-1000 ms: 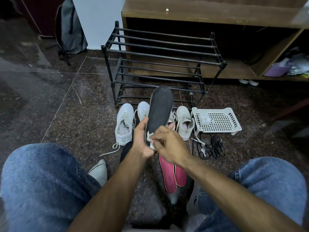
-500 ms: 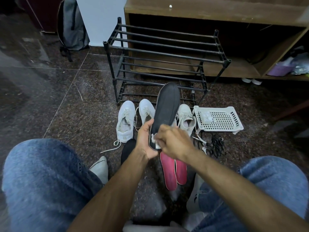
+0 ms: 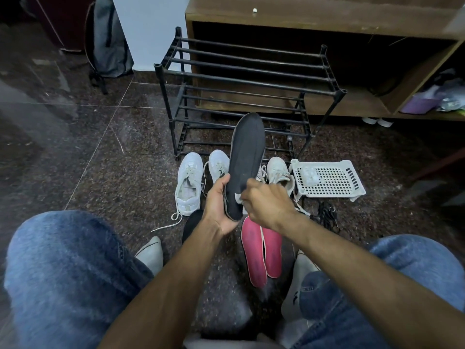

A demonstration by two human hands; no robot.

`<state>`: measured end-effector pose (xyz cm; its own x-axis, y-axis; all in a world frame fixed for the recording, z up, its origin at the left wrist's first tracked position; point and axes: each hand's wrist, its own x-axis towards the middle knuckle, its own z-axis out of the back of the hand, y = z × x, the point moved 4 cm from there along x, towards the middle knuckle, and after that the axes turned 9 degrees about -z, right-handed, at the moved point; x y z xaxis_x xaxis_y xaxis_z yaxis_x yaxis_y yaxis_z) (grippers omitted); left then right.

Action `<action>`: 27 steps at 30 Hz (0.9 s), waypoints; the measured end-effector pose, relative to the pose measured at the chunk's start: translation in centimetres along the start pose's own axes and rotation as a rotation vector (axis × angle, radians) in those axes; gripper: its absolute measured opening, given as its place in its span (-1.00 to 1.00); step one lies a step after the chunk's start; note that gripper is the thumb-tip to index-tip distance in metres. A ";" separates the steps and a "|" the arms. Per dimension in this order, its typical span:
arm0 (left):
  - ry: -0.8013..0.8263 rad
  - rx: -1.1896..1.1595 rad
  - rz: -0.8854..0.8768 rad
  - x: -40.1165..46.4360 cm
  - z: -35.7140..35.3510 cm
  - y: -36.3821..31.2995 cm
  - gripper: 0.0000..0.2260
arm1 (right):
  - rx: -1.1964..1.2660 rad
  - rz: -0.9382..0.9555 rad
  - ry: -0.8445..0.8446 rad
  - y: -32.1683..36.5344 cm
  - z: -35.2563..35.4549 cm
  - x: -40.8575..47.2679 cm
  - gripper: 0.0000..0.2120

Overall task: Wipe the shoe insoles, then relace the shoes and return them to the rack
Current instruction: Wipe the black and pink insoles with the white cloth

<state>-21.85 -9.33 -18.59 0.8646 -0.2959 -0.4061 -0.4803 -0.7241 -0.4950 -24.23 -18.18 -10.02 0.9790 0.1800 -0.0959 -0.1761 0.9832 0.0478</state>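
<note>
My left hand grips the heel end of a black insole, which stands nearly upright with its toe pointing away from me. My right hand pinches a small white wipe against the insole's lower part. Two pink insoles lie side by side on the floor just below my hands. Behind the insole, white sneakers sit in a row on the floor, some with loose laces. The black metal shoe rack stands behind them.
A white perforated plastic tray lies right of the sneakers, with black laces on the floor in front of it. A wooden cabinet stands behind the rack. A grey backpack leans at the back left. My knees in jeans frame the bottom.
My right hand with the wipe has slid a little up the black insole. The insole has tilted slightly to the right in my left hand.
</note>
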 end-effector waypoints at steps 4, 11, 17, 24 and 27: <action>-0.028 -0.035 0.006 0.1 0.1 -0.2 -0.55 | 0.098 0.016 0.032 1.6 -0.5 -1.7 -0.80; -0.050 -0.045 0.015 -1.0 -0.8 2.1 -0.72 | 0.014 -0.163 -0.066 -0.5 -0.2 1.9 -0.79; -0.027 -0.132 -0.036 -1.5 -0.7 2.7 -0.72 | 0.173 -0.292 -0.043 -2.8 -1.0 2.7 -0.79; -0.050 0.015 0.076 -0.8 -0.3 2.1 -0.61 | 0.150 0.010 0.035 -0.8 -2.0 -0.2 -0.76; -0.030 0.057 0.027 -0.5 -0.5 1.7 -0.74 | 0.340 -0.213 -0.036 -3.1 -1.3 1.8 -0.85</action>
<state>-23.04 -10.70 -18.86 0.8467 -0.2957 -0.4424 -0.5120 -0.6792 -0.5259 -22.09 -20.86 -11.63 0.9939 -0.0341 -0.1046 0.0696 0.9312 0.3578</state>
